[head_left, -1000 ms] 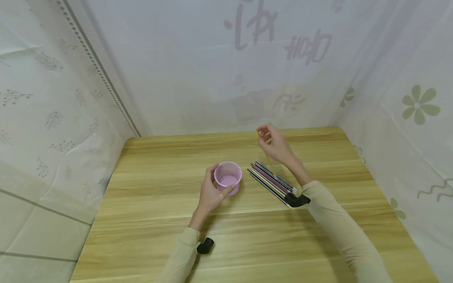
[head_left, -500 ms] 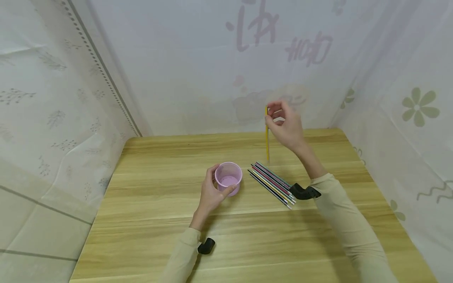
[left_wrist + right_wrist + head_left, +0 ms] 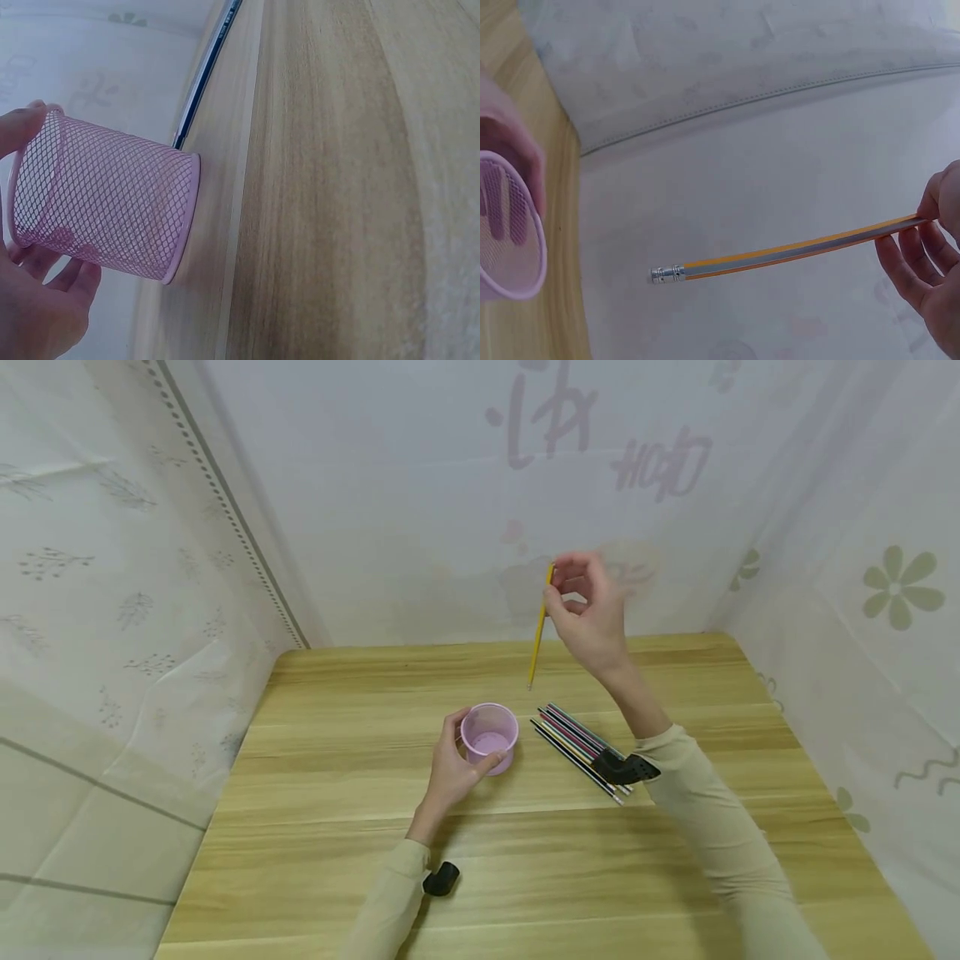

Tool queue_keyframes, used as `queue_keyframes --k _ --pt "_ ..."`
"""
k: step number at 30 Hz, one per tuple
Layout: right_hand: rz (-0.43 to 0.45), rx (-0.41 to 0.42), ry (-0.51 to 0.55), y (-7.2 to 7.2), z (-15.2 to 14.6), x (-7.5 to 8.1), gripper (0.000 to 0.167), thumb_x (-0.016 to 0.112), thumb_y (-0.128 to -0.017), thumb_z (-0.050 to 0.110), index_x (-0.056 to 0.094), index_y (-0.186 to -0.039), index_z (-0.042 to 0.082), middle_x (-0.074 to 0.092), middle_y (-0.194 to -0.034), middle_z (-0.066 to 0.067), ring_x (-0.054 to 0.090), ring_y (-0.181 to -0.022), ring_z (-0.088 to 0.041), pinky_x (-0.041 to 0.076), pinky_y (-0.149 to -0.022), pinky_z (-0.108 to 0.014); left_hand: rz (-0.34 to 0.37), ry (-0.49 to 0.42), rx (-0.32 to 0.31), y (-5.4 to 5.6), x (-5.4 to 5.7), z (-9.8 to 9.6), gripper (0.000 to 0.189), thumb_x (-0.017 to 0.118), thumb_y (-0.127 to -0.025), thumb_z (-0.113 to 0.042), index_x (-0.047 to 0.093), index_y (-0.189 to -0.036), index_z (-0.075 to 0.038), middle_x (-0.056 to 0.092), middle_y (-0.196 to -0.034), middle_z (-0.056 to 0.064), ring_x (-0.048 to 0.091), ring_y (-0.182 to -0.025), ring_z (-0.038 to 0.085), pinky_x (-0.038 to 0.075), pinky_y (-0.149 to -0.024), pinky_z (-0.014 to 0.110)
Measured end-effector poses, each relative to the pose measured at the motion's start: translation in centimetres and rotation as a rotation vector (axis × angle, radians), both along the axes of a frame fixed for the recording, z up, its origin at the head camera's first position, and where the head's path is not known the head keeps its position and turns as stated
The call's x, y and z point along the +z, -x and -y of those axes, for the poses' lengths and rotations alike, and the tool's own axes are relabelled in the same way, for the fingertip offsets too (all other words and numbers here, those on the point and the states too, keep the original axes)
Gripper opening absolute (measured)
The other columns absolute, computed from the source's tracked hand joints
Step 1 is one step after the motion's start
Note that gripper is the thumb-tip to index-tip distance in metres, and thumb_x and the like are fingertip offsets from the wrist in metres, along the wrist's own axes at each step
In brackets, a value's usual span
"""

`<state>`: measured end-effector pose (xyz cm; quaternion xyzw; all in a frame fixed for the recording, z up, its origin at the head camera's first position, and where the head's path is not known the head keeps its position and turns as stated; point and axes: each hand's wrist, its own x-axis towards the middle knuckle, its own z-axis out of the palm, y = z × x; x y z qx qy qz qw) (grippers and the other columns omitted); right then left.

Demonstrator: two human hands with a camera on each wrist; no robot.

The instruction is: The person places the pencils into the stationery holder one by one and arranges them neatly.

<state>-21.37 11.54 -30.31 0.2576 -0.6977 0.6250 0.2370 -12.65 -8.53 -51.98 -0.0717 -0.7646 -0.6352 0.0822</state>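
A pink mesh pen cup point(image 3: 491, 762) stands upright on the table, and no pencils show inside it in the head view. My left hand point(image 3: 455, 770) grips its side, thumb at the front and fingers round the back. In my right hand point(image 3: 592, 614) a yellow pencil point(image 3: 537, 643) is pinched near its upper end, raised above the table behind and right of the cup. Its metal-banded eraser end point(image 3: 667, 274) points down and toward the cup. Several striped pencils point(image 3: 573, 747) lie in a bundle right of the cup, partly hidden by the black wrist camera point(image 3: 626, 768).
The wood-grain table point(image 3: 337, 793) ends at a pale printed curtain point(image 3: 420, 527) at the back, with more curtain on both sides. Another black wrist camera point(image 3: 441, 879) sits by my left cuff.
My right hand has lifted the yellow pencil up off the bundle, then moved slightly left, tilting the pencil's lower end toward the cup. The left hand keeps its hold on the cup.
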Motion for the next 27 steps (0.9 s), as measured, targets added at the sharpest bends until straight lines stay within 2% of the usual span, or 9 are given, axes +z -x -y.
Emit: queue_keyframes --k 5,12,19,27 --pt "0.017 0.004 0.006 -0.1 1.3 -1.5 0.025 0.059 -0.091 -0.010 0.055 -0.116 -0.009 0.058 -0.093 -0.004 0.062 -0.077 -0.015 0.058 -0.059 -0.019 0.007 -0.011 -0.007 -0.2 0.5 -0.3 0.092 0.089 -0.070 0.001 0.039 -0.147 0.003 0.052 -0.141 0.032 0.051 -0.130 0.051 0.043 -0.112 0.063" --pt "0.079 0.007 -0.017 -0.7 2.9 -3.7 0.028 0.062 -0.090 -0.010 0.057 -0.118 -0.008 0.059 -0.095 -0.014 0.063 -0.080 -0.015 0.056 -0.059 -0.016 -0.015 -0.002 -0.009 -1.5 3.8 -0.4 0.086 0.087 -0.072 0.002 0.040 -0.143 0.012 0.052 -0.137 0.036 0.053 -0.125 0.055 0.045 -0.108 0.065" --pt "0.132 -0.003 -0.062 -1.1 4.1 -6.5 0.027 0.062 -0.091 -0.008 0.058 -0.118 -0.006 0.061 -0.098 -0.019 0.063 -0.084 -0.018 0.055 -0.060 -0.015 -0.032 -0.011 0.002 -1.6 4.1 -0.5 0.084 0.087 -0.069 0.005 0.042 -0.140 0.012 0.053 -0.135 0.036 0.053 -0.123 0.056 0.045 -0.107 0.066" --pt "0.155 0.029 -0.065 -1.4 5.3 -9.8 0.028 0.060 -0.088 -0.011 0.059 -0.115 -0.007 0.062 -0.094 -0.020 0.065 -0.082 -0.027 0.055 -0.057 -0.016 -0.031 -0.006 -0.022 -1.5 4.0 -0.3 0.086 0.087 -0.072 0.001 0.039 -0.143 0.014 0.051 -0.139 0.037 0.052 -0.126 0.056 0.045 -0.108 0.065"
